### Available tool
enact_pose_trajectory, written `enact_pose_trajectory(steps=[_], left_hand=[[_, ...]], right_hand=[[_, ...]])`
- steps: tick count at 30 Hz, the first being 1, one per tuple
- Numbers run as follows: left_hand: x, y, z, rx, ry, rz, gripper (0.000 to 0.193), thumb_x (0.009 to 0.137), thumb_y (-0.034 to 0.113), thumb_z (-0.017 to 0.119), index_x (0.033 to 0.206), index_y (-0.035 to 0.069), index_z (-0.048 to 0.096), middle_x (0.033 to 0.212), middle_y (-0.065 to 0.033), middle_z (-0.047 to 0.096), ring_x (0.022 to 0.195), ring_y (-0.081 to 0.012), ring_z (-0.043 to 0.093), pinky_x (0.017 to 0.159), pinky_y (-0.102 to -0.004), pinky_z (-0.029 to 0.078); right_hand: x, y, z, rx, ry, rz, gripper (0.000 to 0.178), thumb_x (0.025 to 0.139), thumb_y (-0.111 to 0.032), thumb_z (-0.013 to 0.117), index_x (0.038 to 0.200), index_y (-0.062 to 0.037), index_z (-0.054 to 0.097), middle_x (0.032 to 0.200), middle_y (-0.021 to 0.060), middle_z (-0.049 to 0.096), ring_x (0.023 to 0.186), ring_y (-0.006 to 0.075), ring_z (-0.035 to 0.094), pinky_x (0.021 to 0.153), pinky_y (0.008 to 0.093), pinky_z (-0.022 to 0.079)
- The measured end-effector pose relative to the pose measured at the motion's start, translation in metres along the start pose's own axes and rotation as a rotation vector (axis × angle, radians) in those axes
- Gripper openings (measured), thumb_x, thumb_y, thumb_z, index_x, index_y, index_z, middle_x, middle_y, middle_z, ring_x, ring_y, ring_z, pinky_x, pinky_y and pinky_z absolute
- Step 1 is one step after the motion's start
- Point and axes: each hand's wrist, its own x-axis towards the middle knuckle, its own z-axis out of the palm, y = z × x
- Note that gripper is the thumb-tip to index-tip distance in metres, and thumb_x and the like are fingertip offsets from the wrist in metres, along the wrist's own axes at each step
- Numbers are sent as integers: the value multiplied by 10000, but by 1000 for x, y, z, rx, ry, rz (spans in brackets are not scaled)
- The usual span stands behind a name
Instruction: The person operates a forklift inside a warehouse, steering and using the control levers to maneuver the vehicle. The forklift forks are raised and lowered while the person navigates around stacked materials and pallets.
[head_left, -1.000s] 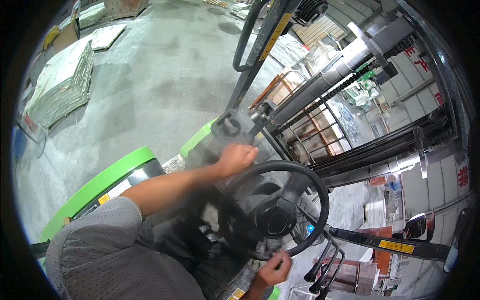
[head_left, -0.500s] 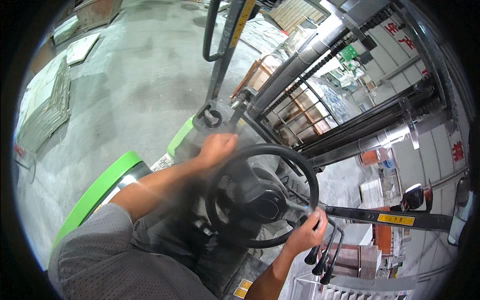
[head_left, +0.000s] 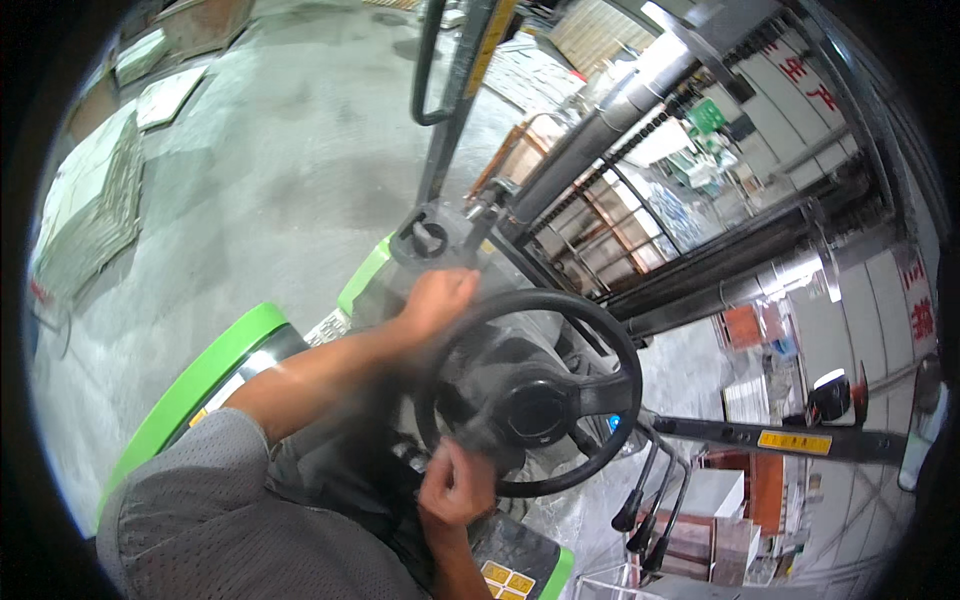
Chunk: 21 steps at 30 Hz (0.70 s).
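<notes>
A black steering wheel (head_left: pixel 537 412) stands in front of me on a forklift. At the lower left of its rim, my right hand (head_left: pixel 457 485) is closed on the wheel, partly smeared by motion. My left hand (head_left: pixel 440 300) is curled into a fist by the rim's upper left, beside the dashboard; whatever its fingers may hold is hidden. Several black-knobbed control levers (head_left: pixel 640 520) rise to the right of the wheel, with neither hand on them. A round recess (head_left: pixel 428 238) in the dark dashboard lies beyond my left hand.
The lift mast (head_left: pixel 720 290) rises ahead, with a barred load guard (head_left: pixel 610 215) showing through it. Green bodywork (head_left: pixel 205 385) edges my left side. Stacked pale slabs (head_left: pixel 90 205) lie on the grey floor (head_left: pixel 280 130) at left. A frame post (head_left: pixel 790 440) crosses the right side.
My right hand has swung from the wheel's lower right to its lower left, and the wheel has turned. My left hand stays in nearly the same place. The surroundings have shifted slightly.
</notes>
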Motion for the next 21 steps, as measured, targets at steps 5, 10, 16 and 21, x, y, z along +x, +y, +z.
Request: enact_pose_trajectory(steps=[5, 10, 16, 21], left_hand=[[5, -13, -1, 32, 6, -2, 482, 1005, 395, 503, 815, -37, 602, 649, -141, 533, 620, -167, 493, 638, -385, 452], [15, -16, 5, 49, 8, 14, 487, 981, 435, 470, 827, 0, 626, 757, -242, 589, 727, -449, 548, 687, -470, 446], [3, -16, 10, 97, 83, 281, 493, 976, 439, 471, 769, -6, 525, 691, -191, 518, 656, -361, 509, 647, -448, 407], [-7, -18, 12, -142, 48, 134, 379, 982, 312, 502, 750, 14, 534, 649, -95, 539, 651, -176, 539, 602, -387, 418]], right_hand=[[56, -13, 45, 96, 19, -210, 187, 878, -81, 714, 1061, -54, 683, 728, 50, 587, 644, 231, 592, 594, 370, 475], [105, -4, 68, 189, 45, -259, 154, 896, -97, 685, 1036, -44, 646, 741, 66, 583, 649, 250, 583, 576, 376, 450], [143, 10, 66, 143, 106, -286, 191, 867, -95, 681, 1045, -46, 635, 770, 87, 595, 659, 269, 579, 602, 386, 458], [157, 12, 56, 168, 107, -297, 170, 858, -88, 661, 1023, -55, 633, 763, 95, 590, 677, 279, 593, 610, 399, 463]])
